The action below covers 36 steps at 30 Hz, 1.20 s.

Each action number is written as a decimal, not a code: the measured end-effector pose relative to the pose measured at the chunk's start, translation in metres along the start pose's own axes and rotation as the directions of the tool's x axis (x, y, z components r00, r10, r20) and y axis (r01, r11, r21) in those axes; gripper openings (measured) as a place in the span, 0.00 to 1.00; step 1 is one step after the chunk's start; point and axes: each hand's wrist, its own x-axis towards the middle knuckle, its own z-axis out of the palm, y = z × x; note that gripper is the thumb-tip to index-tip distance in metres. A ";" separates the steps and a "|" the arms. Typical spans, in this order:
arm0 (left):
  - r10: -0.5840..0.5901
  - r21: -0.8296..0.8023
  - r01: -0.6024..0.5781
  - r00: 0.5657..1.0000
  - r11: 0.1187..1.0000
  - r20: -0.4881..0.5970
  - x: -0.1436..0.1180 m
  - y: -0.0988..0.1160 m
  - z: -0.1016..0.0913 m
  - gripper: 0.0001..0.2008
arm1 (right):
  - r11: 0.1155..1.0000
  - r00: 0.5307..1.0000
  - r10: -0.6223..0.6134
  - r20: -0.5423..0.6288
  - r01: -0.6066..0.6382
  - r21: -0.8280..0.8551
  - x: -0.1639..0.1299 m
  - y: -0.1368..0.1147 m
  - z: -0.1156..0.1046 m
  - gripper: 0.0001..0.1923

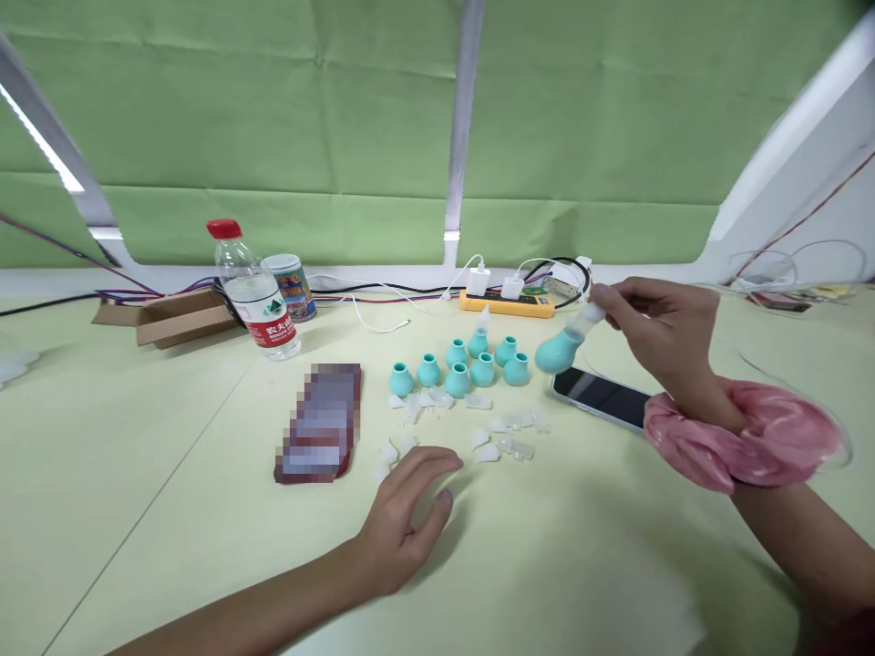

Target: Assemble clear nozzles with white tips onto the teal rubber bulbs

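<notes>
Rounded teal rubber bulb with clear plastic nozzle (564,344) held above the pale table (170,510).
The nozzle is pinched by the raised right hand (660,323); the left hand (403,519) is laid flat, fingers loosely apart, beside small translucent plastic tips (437,428).

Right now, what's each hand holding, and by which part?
The right hand holds a teal bulb by its clear tip, pinched between fingertips. The left hand holds nothing, resting on the table near small clear pieces.

arms: bare, no sleeves | right wrist: pink ruffled scrunchie (745,444) | hands: no gloves
</notes>
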 end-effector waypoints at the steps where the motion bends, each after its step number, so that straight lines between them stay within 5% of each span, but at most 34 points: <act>1: 0.020 0.017 -0.020 1.000 1.000 0.001 0.000 0.000 0.001 0.15 | 0.997 1.000 -0.024 -0.013 0.023 -0.078 0.005 0.010 0.003 0.13; 11: 0.117 0.139 -0.124 0.991 0.983 0.059 0.000 0.000 0.002 0.11 | 0.916 0.985 -0.016 0.171 0.083 -0.392 0.044 0.058 0.074 0.19; 17: 0.117 0.147 -0.128 0.990 0.981 0.078 -0.003 -0.001 0.000 0.11 | 0.918 0.910 0.097 0.403 0.075 -0.390 0.034 0.079 0.106 0.19; 23: 0.108 0.145 -0.121 0.990 0.982 0.094 -0.002 0.000 -0.001 0.10 | 0.902 0.912 0.140 0.386 0.043 -0.430 0.030 0.069 0.095 0.21; 25: 0.101 0.150 -0.115 0.990 0.982 0.102 -0.001 0.001 -0.001 0.10 | 0.910 0.932 0.091 0.350 0.065 -0.410 0.022 0.052 0.080 0.21; 27: 0.100 0.151 -0.117 0.988 0.982 0.119 -0.001 0.001 -0.001 0.10 | 0.935 0.931 -0.085 0.355 0.197 -0.295 0.006 0.032 0.064 0.18; 29: 0.098 0.151 -0.118 0.986 0.981 0.137 0.000 0.000 0.000 0.11 | 0.930 0.833 -0.204 0.514 0.329 -0.163 -0.016 0.011 0.049 0.15; 32: 0.078 0.161 -0.106 0.982 0.981 0.170 0.000 -0.001 0.001 0.11 | 0.895 0.565 -0.247 0.788 0.445 -0.039 -0.049 -0.010 0.035 0.15; 34: 0.059 0.172 -0.094 0.978 0.980 0.200 0.001 -0.001 0.002 0.11 | 0.886 0.421 -0.225 0.879 0.464 0.005 -0.065 -0.014 0.034 0.17; 36: 0.045 0.185 -0.087 0.974 0.979 0.222 0.001 -0.001 0.003 0.11 | 0.898 0.333 -0.210 0.919 0.438 0.046 -0.073 -0.012 0.037 0.17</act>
